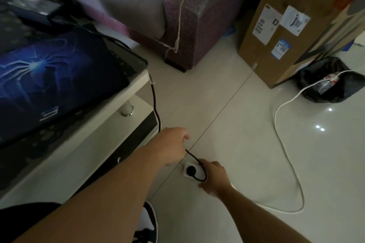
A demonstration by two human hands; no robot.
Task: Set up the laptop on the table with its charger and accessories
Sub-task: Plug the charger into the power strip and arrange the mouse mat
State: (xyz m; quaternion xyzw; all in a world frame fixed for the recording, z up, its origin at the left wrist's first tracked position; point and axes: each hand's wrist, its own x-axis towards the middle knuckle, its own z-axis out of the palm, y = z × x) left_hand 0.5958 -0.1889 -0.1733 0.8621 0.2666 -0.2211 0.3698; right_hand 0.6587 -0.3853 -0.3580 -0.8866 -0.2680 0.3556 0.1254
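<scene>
Head view, dim room. Left hand (171, 145) pinches the black charger cable (155, 104) just above the floor, fingers closed on it. Right hand (214, 177) curls round a white power strip (190, 170) on the floor tiles, gripping its edge; a black plug (191, 169) sits in its socket. Cable runs up from the hands to the white table (83, 144) edge. Laptop (59, 83) lies closed on the table, spider decal on the lid, charger brick (29, 9) behind it. White cord (286, 144) loops across the floor. Cardboard box (280, 31) stands beside a purple sofa (193, 23).
</scene>
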